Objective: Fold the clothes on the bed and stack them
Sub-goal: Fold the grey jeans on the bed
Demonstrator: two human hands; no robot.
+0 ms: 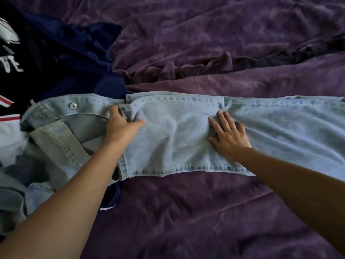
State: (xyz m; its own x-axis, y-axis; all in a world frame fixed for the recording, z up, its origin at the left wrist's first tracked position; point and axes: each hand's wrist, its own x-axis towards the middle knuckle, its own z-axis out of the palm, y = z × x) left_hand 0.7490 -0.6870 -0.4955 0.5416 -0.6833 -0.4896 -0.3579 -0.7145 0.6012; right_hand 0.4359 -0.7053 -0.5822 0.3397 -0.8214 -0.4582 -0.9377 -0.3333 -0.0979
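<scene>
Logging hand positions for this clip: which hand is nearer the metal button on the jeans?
Left. The left hand grips the jeans just right of the metal button; the right hand presses flat much farther right.

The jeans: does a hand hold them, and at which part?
The left hand grips the jeans at a bunched fold near the waistband. The right hand only presses flat on them, fingers straight.

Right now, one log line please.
jeans spread on bed | left hand grips waistband | right hand presses flat | other clothes heaped left
</scene>
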